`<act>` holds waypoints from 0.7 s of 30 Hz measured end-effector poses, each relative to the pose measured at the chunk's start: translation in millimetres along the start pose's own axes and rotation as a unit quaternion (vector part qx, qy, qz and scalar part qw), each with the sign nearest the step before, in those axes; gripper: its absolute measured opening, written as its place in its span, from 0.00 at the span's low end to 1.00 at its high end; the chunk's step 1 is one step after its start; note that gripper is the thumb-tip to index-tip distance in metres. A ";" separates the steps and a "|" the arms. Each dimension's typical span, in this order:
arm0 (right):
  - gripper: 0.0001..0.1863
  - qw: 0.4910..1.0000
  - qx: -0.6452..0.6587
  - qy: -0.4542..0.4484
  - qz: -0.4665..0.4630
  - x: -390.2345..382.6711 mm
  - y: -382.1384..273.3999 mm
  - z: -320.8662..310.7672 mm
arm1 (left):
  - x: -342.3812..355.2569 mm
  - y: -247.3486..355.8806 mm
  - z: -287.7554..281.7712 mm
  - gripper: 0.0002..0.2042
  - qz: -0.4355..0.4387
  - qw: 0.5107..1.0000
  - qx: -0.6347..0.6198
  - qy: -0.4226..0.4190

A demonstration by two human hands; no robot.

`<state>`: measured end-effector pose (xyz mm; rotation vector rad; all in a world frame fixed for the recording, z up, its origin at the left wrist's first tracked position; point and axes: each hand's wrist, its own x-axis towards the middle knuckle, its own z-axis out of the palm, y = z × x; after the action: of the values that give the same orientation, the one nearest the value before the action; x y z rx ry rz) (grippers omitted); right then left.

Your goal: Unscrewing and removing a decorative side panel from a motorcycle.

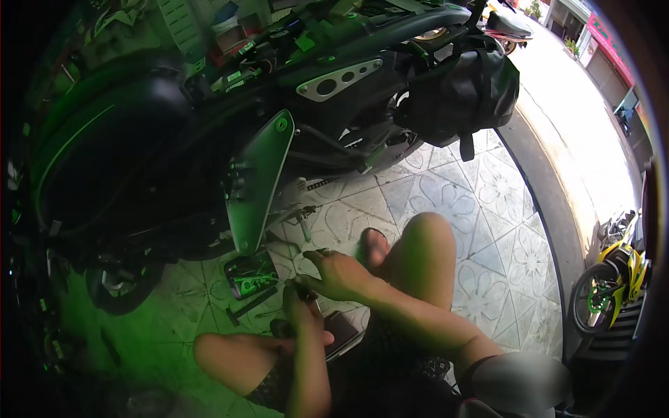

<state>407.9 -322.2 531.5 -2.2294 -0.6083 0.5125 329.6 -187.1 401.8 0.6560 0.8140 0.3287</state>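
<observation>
My left hand (300, 298) is closed near my lap, with a small dark thing at its fingers that I cannot make out. Just above it, my right hand (338, 273) curls inward, its fingertips bent at that same dark spot. Left of both hands lies a dark tray (252, 274) with small metal parts in it. A hammer-like tool (251, 306) rests on the tiles below the tray. A black motorcycle (209, 139) stands in front of me, and a flat, roughly triangular metal bracket (259, 184) projects from its side.
My bent legs frame the work spot on the patterned tile floor (498, 244). A dark flat box (341, 331) lies by my lap. A black bag (460, 90) hangs on the motorcycle at upper right. Beyond the floor's edge are a sunlit road (557, 104) and a yellow motorbike (613, 279).
</observation>
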 end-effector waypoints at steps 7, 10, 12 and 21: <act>0.22 0.944 0.154 0.259 -0.131 -54.6 4.8 -35.1 | -89.7 51.9 128.7 0.21 0.098 0.908 0.303 -0.271; 0.18 0.875 0.269 0.387 -0.108 -37.1 5.6 -76.5 | -103.7 73.1 178.4 0.17 0.277 0.843 0.364 -0.282; 0.17 0.871 0.249 0.415 -0.089 -25.7 -3.2 -116.4 | -106.3 86.1 180.7 0.17 0.290 0.831 0.376 -0.290; 0.18 0.861 0.265 0.405 -0.154 29.0 -33.7 -140.3 | -67.1 56.6 89.2 0.16 0.172 0.856 0.395 -0.285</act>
<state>496.7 -364.5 641.0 -1.5598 -0.2989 -0.3946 352.0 -215.1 521.8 1.5994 0.2138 0.0870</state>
